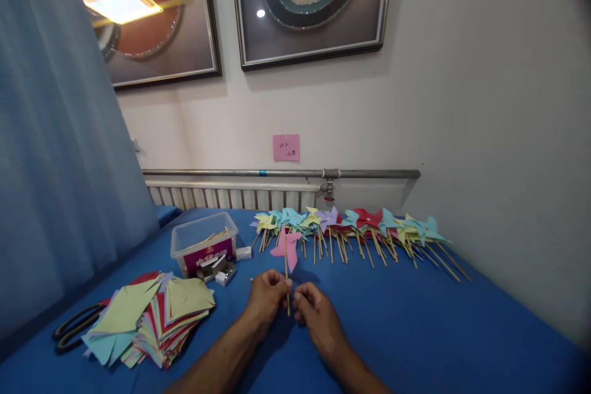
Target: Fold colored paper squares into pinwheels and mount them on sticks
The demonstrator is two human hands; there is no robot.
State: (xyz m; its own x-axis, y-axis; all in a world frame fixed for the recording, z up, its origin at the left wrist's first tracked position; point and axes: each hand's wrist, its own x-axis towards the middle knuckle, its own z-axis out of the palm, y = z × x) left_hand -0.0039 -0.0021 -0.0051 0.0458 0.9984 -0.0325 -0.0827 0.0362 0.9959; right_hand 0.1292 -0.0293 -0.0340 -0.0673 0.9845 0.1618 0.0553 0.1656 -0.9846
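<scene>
A pink paper pinwheel (287, 248) stands upright on a thin wooden stick (287, 286) over the blue table (415, 332). My left hand (266, 297) pinches the stick near its lower end. My right hand (314, 308) is closed beside it, fingertips touching the same stick. Behind them a long row of finished pinwheels (355, 228) in cyan, yellow, red and purple lies along the table's far edge.
A stack of cut coloured paper (150, 314) lies at the left, with black scissors (74, 327) beside it. A clear plastic box (203, 243) holds sticks; small white boxes (221, 271) sit by it. A radiator, a pipe and a curtain border the table.
</scene>
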